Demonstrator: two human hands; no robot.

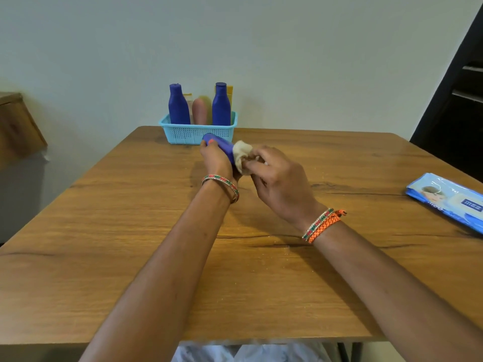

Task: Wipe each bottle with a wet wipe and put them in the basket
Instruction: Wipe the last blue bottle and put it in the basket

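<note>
- Over the middle of the wooden table [109, 231], toward its far edge, both hands work above bare wood; open surface runs to the near edge and to the left edge.
- At the far edge stands the turquoise basket [197, 132], just beyond the hands, with two blue bottles [178, 105] upright in it and a pink bottle [200, 111] between them; other containers behind are partly hidden.
- Left hand [217, 159] grips a blue bottle [222, 146], fingers curled round its body, the bottle tilted with one end toward the basket.
- Right hand [277, 178] pinches a crumpled wet wipe [241, 154] pressed against the bottle's near end.
- Near the right edge lies a blue pack of wipes [449, 199], well apart from the hands.
- Bangles circle both wrists.
</note>
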